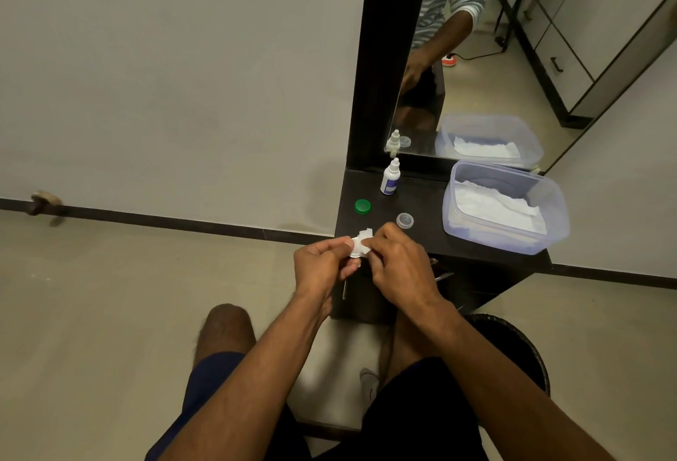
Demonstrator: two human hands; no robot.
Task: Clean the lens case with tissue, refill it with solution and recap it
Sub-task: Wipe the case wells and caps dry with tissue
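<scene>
A dark matte desk carried a translucent rectangular plastic tub holding crumpled white tissue. Just before its front edge, the left hand pinched the small round white lens case in a closed grip, while the right hand curled around a scrap of tissue pressed against it. Behind stood a white dropper bottle, a glossy green cap and a clear ribbed cap.

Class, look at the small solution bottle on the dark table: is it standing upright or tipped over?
Upright. The solution bottle stands on its base on the dark table, nozzle pointing up, near the mirror.
</scene>
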